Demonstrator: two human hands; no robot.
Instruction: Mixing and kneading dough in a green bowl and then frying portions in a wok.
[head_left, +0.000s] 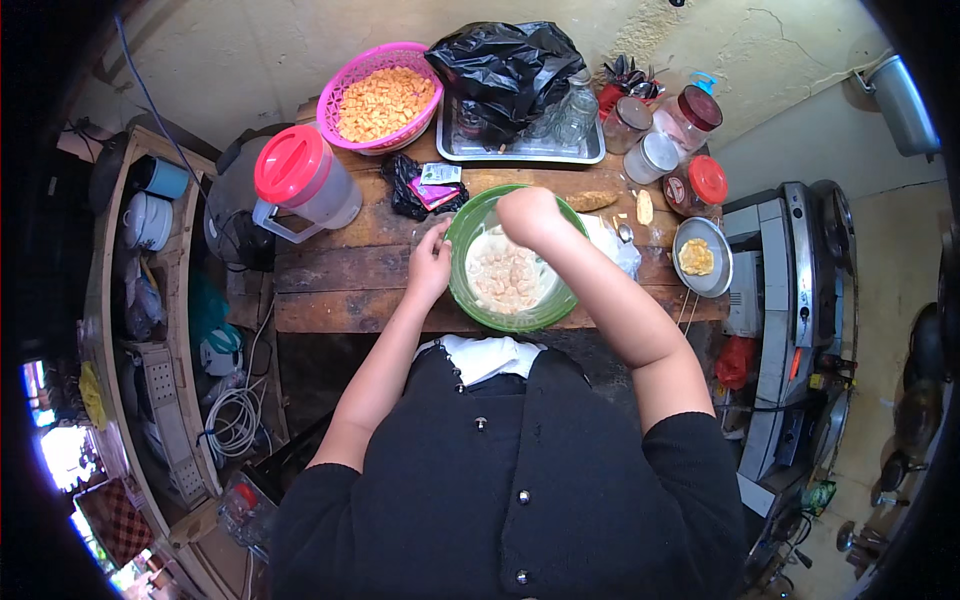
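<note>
A green plastic bowl (459, 289) stands at the table's front edge before me. Inside lies a pale, creamy batter with light-brown chunks (510, 281). My left hand (430, 262) holds the bowl's left rim, its fingers on the outer wall. Above the far right part of the bowl, my right hand (531, 217) is curled into a fist. Its fingers point away from me, and anything within them is hidden. Just right of the bowl are a clear plastic bag (624, 259) and a metal spoon (625, 233). Brown elongated food pieces (592, 200) lie behind them.
A pink basket of orange cubes (386, 105), a lidded pitcher (307, 180) and a metal tray (521, 154) under a black plastic bag (510, 71) line the back. Several jars (651, 157) stand right, near a strainer (702, 256) holding fried food. A gas stove (802, 255) is further right.
</note>
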